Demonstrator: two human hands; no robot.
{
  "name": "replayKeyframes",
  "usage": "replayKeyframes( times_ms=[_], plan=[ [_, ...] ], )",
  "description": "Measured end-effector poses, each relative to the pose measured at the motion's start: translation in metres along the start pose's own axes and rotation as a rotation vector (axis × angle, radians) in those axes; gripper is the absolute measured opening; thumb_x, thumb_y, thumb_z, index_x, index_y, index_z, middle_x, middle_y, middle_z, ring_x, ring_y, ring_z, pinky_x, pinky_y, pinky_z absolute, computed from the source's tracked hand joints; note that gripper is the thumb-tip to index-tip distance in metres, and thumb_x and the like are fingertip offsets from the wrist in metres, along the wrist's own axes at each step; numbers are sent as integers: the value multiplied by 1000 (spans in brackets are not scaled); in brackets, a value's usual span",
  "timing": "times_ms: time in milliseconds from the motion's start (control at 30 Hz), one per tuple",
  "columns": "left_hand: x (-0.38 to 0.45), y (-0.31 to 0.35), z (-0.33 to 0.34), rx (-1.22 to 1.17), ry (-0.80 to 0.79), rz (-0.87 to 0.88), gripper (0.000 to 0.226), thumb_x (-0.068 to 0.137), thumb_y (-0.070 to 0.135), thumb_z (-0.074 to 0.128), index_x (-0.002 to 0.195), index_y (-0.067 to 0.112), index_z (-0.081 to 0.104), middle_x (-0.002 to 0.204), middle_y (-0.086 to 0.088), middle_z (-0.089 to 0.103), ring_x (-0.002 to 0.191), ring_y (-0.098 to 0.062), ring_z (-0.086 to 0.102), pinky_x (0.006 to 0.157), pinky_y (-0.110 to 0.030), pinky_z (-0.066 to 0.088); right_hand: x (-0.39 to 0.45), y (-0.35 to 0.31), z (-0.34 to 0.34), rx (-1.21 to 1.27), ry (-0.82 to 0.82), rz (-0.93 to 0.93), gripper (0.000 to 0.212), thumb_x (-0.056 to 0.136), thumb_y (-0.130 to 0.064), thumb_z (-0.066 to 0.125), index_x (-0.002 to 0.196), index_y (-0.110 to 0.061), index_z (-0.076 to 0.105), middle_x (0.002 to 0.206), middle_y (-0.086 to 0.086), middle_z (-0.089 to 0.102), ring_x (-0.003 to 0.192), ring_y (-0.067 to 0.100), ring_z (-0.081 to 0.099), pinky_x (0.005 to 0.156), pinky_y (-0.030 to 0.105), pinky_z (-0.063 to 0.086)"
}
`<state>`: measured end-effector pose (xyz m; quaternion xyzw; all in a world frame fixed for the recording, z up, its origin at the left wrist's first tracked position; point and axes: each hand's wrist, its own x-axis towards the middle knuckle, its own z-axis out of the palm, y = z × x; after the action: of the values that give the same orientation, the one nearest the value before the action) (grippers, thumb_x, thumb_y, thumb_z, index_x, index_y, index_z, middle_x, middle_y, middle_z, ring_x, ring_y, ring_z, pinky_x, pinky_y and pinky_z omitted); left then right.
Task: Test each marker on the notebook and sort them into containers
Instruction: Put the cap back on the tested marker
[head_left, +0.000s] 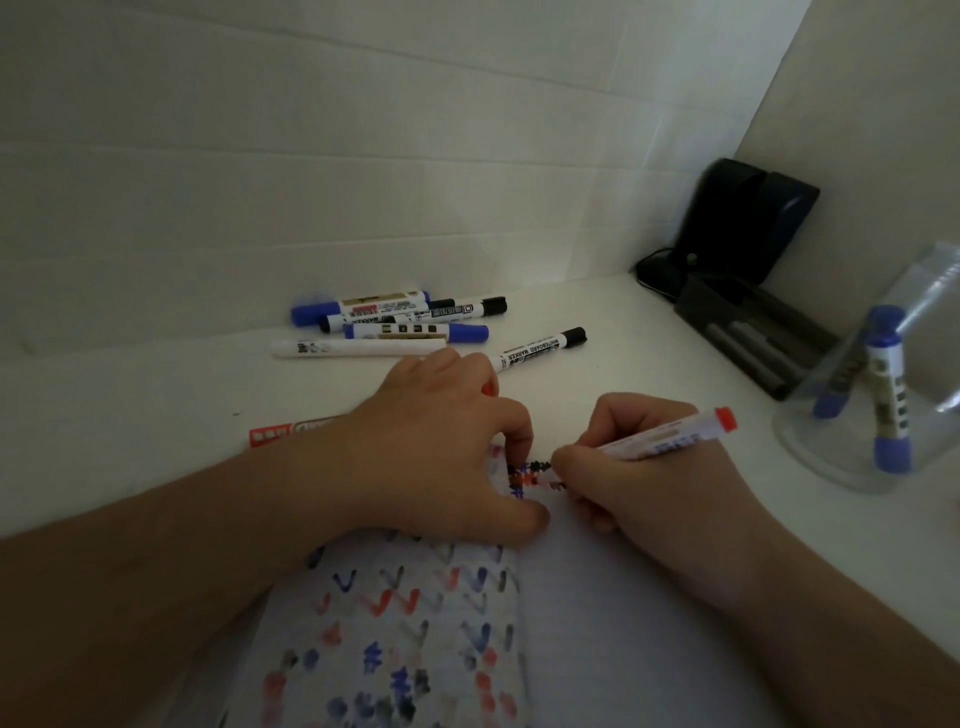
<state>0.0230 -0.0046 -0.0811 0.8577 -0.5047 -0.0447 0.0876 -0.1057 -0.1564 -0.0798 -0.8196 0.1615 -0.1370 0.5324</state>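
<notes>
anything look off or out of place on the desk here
Mostly tidy. One oddity: a plain white marker without a coloured cap lies in front of the capped blue and black markers near the wall. The notebook page is crowded with red, blue and black test marks. Nothing looks spilled or damaged.

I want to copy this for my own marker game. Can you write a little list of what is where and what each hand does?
right hand: grips the red-ended marker, tip on the notebook
left hand: presses on the notebook, a red cap at its fingers
notebook page: red, blue and black test marks
marker pile: lies by the wall
clear cup: blue markers inside
dark tray: holds markers, colours unclear
</notes>
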Motion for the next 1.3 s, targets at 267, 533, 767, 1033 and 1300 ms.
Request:
replayKeyframes(
  times_ms=[267,533,767,1033,1300],
  plan=[
    [2,-2,3,11,16,16,47,67,87,51,98,51,48,97,20,34,97,-12,33,89,-33,28,1,1,2,-61,-18,-13,23,79,-13,77,65,-2,62,60,15,67,49,20,58,50,31,48],
    [0,-1,1,-2,7,31,45,71,85,53,100,51,49,97,21,33,96,-10,33,89,-32,28,-2,-1,2,-16,-2,-9,23,80,-6,76,64,-1,61,57,14,65,47,18,56,47,29,45],
    [1,-1,2,2,4,26,45,70,85,53,100,51,50,96,23,33,96,-11,34,89,-32,28,1,0,4,-64,28,-19,26,79,-7,76,59,-9,60,56,14,63,47,17,54,47,27,44],
    [1,-1,2,0,21,40,46,69,86,51,99,51,50,96,21,35,95,-8,34,89,-31,27,-1,2,3,-63,2,-49,25,78,-8,77,60,-4,59,55,12,62,48,17,53,46,29,42],
    [0,-1,2,4,19,54,48,69,85,53,103,52,45,100,22,35,98,-9,35,93,-32,31,1,6,3,-94,16,-54,31,81,-6,76,57,-13,58,54,5,60,49,16,51,47,26,41]
  ],
)
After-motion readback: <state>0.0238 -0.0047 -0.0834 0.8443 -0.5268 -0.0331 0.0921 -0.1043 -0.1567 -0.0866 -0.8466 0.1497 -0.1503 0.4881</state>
